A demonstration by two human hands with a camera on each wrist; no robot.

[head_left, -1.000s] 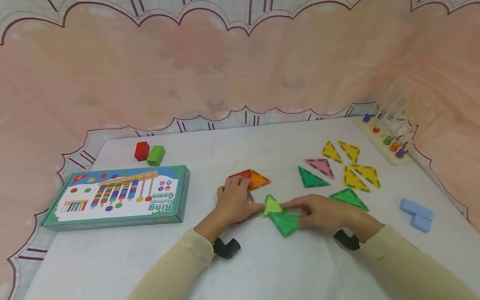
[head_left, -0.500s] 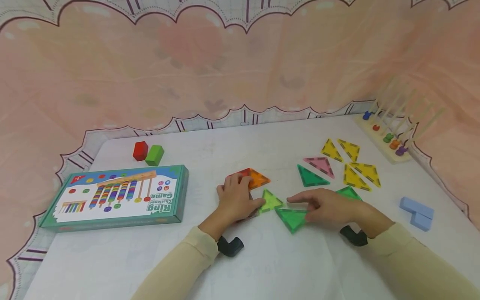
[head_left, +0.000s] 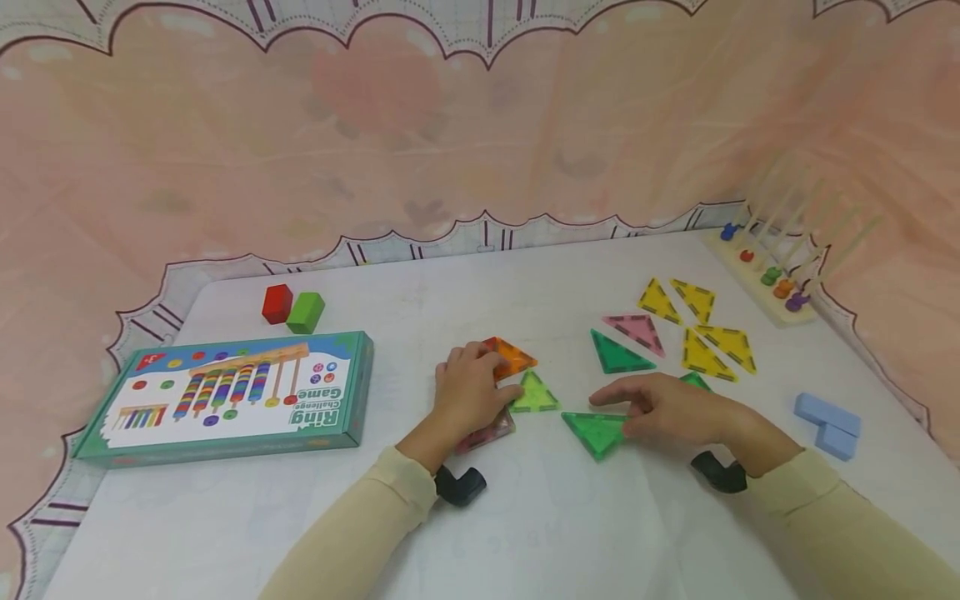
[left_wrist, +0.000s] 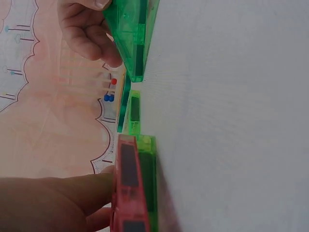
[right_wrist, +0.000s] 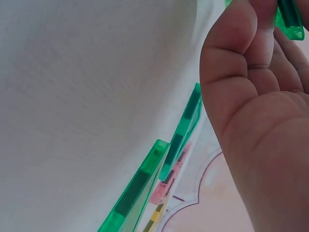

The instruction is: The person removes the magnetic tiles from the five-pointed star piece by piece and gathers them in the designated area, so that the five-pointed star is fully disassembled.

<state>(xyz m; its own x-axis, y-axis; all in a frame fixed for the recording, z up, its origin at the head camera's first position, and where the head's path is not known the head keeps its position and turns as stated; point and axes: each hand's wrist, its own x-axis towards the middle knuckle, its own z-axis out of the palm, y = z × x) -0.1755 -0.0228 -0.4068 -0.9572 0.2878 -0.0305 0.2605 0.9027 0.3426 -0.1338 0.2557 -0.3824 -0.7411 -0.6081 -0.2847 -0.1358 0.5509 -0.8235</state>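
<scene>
My right hand (head_left: 678,408) pinches a green translucent triangular magnetic tile (head_left: 592,432) between thumb and fingers, index finger stretched out above it. In the left wrist view this tile (left_wrist: 133,31) stands off the white tabletop. My left hand (head_left: 471,387) rests over a cluster of tiles, hiding much of them. An orange tile (head_left: 516,358) shows past its fingertips, and a pinkish-red tile (head_left: 491,433) under the palm. Close to the left thumb is a light green triangular tile (head_left: 536,393). Seen from the left wrist, the red tile's edge (left_wrist: 129,174) tilts over a green one (left_wrist: 150,164).
Behind the right hand lie a dark green tile (head_left: 618,352), a pink tile (head_left: 637,332) and several yellow tiles (head_left: 705,354). A pegged wooden rack (head_left: 761,283) stands far right, near light blue blocks (head_left: 828,423). A ring game box (head_left: 232,400) and red (head_left: 277,304) and green (head_left: 305,312) blocks are left.
My right hand has drawn the green tile rightward, away from the light green one. The light green tile has turned and shifted up toward the orange tile, beside my left thumb.
</scene>
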